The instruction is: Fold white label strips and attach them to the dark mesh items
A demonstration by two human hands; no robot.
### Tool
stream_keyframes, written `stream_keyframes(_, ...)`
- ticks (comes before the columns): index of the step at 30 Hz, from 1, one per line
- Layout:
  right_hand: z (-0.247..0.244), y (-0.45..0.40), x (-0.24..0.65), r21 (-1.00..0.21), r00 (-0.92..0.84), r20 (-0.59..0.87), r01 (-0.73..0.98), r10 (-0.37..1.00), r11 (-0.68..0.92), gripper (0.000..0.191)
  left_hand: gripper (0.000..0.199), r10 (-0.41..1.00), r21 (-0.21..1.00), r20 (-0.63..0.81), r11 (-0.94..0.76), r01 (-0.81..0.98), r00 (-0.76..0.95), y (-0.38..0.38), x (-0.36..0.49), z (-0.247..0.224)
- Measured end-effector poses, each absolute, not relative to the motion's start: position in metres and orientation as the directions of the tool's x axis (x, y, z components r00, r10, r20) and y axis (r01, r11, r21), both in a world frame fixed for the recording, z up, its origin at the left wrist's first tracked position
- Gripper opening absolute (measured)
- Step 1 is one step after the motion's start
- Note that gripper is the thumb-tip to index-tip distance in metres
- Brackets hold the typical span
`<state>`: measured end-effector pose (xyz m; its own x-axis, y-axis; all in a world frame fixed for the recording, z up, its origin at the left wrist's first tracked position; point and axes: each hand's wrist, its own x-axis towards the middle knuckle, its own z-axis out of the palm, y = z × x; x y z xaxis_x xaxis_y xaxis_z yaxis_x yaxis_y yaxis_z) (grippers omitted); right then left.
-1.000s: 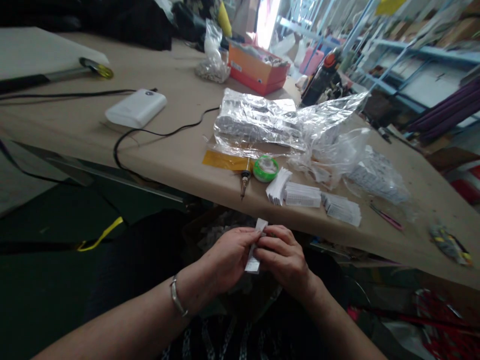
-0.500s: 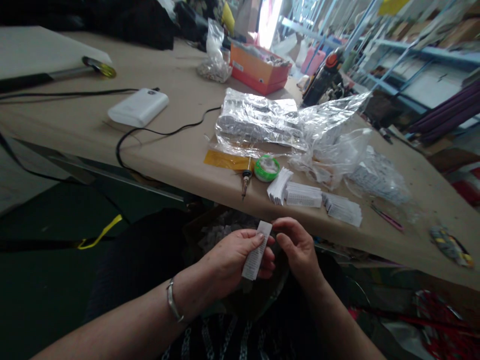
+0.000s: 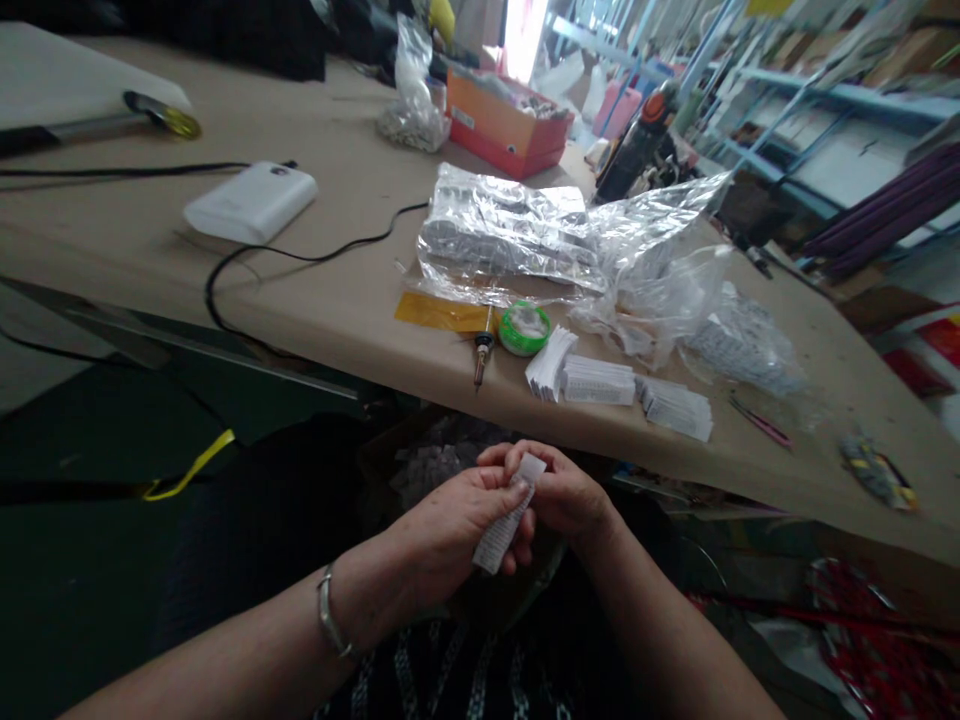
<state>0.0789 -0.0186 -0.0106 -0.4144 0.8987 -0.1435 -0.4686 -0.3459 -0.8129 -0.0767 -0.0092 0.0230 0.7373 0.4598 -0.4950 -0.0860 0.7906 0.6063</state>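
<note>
My left hand [image 3: 469, 510] pinches a narrow white strip, a printed paper label [image 3: 498, 535], under its thumb; whether it is one or a thin stack I cannot tell. My right hand [image 3: 562, 490] is closed at the label's upper end, its curled fingers meeting the left fingertips behind it. Both hands are over the lap, just off the table's front edge. On the table ahead stand a fanned label bundle [image 3: 551, 362], a second bundle [image 3: 598, 381] and a third bundle [image 3: 676, 408]. Below the hands, loose pale pieces [image 3: 431, 470] lie in a dark container, partly hidden.
On the table [image 3: 337, 300] are a soldering-iron-like tool [image 3: 482, 355], a green round tin [image 3: 524, 328], amber film [image 3: 439, 311], clear plastic bags [image 3: 517, 235], pink tweezers [image 3: 761, 420], pliers [image 3: 877, 470], a white power bank [image 3: 251, 202] with cable and an orange box [image 3: 502, 125].
My right hand has moved left and closed in against the label and the left fingers; before, it was apart with fingers loosely bent. The view has shifted slightly.
</note>
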Motion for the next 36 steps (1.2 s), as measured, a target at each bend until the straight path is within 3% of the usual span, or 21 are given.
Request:
stream_keyframes(3, -0.01, -0.02, 0.078, -0.821, -0.398, -0.16, -0.455, 0.903, -0.345, 0.023, 0.029, 0.473, 0.623, -0.488, 0.778, -0.087, 0.733, -0.009, -0.077, 0.018)
stream_keyframes(6, -0.007, -0.022, 0.079, -0.893, -0.273, -0.137, -0.382, 0.952, -0.238, 0.039, 0.025, 0.51, 0.619, -0.471, 0.772, -0.143, 0.72, -0.008, -0.079, 0.015)
stream_keyframes(9, 0.002, -0.026, 0.081, -0.999, -0.098, 0.021, -0.045, 0.995, 0.016, 0.04, 0.022, 0.541, 0.626, -0.472, 0.761, -0.168, 0.696, -0.006, -0.08, 0.015)
stream_keyframes(12, 0.012, -0.031, 0.081, -0.865, -0.085, 0.227, 0.44, 0.97, 0.241, 0.034, 0.024, 0.569, 0.66, -0.479, 0.736, -0.154, 0.668, -0.005, -0.081, 0.017)
stream_keyframes(16, 0.017, -0.035, 0.077, -0.686, -0.146, 0.3, 0.654, 0.943, 0.319, 0.031, 0.021, 0.594, 0.67, -0.482, 0.723, -0.166, 0.644, -0.005, -0.081, 0.018)
stream_keyframes(27, 0.013, -0.031, 0.06, -0.801, -0.046, 0.226, 0.56, 0.973, 0.212, 0.022, 0.025, 0.637, 0.677, -0.442, 0.699, -0.231, 0.631, -0.005, -0.086, 0.006)
stream_keyframes(31, 0.008, -0.028, 0.056, -0.908, 0.053, 0.132, 0.407, 0.99, 0.099, 0.021, 0.024, 0.641, 0.673, -0.44, 0.699, -0.241, 0.629, -0.005, -0.088, 0.004)
stream_keyframes(36, 0.007, -0.021, 0.056, -0.97, 0.04, -0.007, 0.244, 0.999, -0.017, 0.014, 0.023, 0.656, 0.678, -0.447, 0.692, -0.248, 0.609, -0.004, -0.089, 0.007)
